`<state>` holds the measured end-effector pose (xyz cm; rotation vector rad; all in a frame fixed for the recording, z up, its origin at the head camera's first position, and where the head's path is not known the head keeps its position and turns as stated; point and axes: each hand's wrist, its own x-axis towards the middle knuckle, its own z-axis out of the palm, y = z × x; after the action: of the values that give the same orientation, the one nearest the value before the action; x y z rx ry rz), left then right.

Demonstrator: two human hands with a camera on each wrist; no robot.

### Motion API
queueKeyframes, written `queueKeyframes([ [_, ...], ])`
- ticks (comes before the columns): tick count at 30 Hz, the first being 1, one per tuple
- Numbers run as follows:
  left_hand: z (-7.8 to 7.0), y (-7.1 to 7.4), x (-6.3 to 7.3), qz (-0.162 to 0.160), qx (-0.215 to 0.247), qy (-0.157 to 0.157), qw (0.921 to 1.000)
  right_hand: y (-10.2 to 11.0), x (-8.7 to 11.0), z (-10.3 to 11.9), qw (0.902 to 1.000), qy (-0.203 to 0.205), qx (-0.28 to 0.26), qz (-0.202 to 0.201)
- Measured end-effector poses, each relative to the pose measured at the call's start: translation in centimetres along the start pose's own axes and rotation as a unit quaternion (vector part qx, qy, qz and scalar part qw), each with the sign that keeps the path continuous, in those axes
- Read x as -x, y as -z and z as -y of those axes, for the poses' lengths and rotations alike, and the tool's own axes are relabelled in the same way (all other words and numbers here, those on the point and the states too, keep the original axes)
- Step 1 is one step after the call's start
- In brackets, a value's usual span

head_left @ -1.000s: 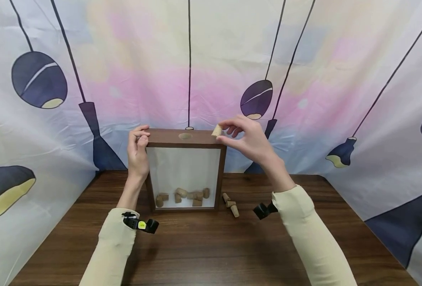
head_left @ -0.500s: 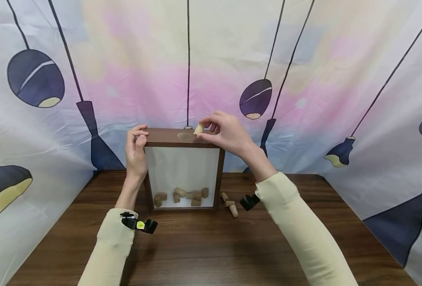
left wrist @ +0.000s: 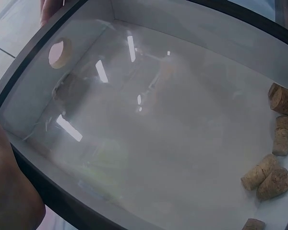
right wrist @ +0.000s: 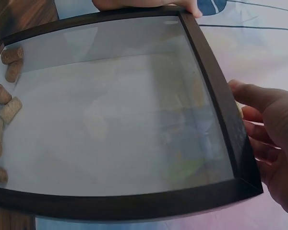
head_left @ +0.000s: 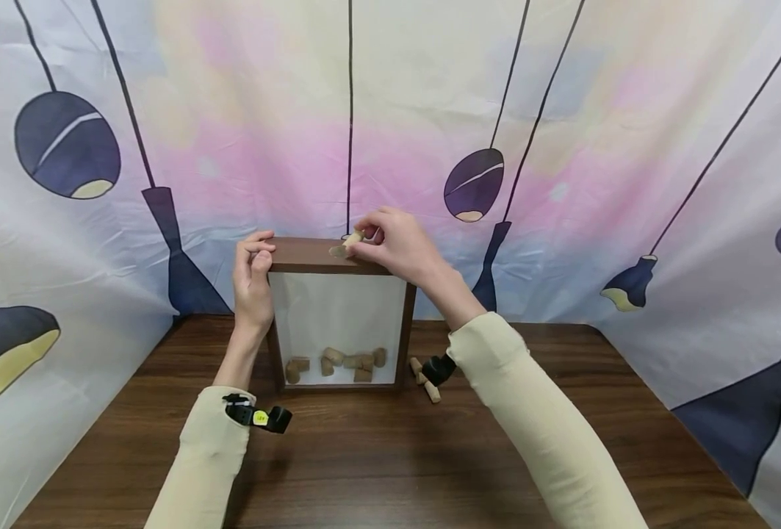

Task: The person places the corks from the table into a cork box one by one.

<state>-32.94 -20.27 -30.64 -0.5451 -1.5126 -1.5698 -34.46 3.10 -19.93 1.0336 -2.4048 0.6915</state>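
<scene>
A brown wooden shadow box with a clear front stands upright on the table. My left hand grips its upper left corner, thumb at the front edge and fingers over the top. With thumb and fingertips, my right hand pinches a tapered cork, tilted right at the round hole in the box's top. Several corks lie along the bottom inside; the left wrist view shows corks behind the pane too. In the right wrist view the pinched cork is mostly hidden by the fingers.
A few loose corks lie on the dark wood table just right of the box, partly covered by the right wrist camera. A cloth backdrop printed with lamps hangs behind and at both sides.
My right hand has moved left along the box's top, carrying the cork from the right corner to the hole. The left hand keeps its grip on the box.
</scene>
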Motion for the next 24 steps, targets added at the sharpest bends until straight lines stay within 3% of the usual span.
queueKeyframes([
  [5,0.7,0.2,0.1,0.001,0.000,-0.002,1.0000,-0.9,-0.3,0.4,0.9999,-0.011,0.010,-0.002],
  [12,1.7,0.3,0.1,0.001,0.012,-0.007,0.9999,-1.6,0.0,0.8,0.9999,0.010,0.004,-0.010],
  [17,1.6,0.4,0.1,0.002,0.010,-0.010,0.9999,-1.1,0.7,0.4,0.9996,0.016,-0.021,-0.010],
  [24,1.6,0.6,0.0,0.001,-0.007,0.004,1.0000,-0.1,2.2,-1.3,0.9989,-0.009,-0.044,-0.010],
])
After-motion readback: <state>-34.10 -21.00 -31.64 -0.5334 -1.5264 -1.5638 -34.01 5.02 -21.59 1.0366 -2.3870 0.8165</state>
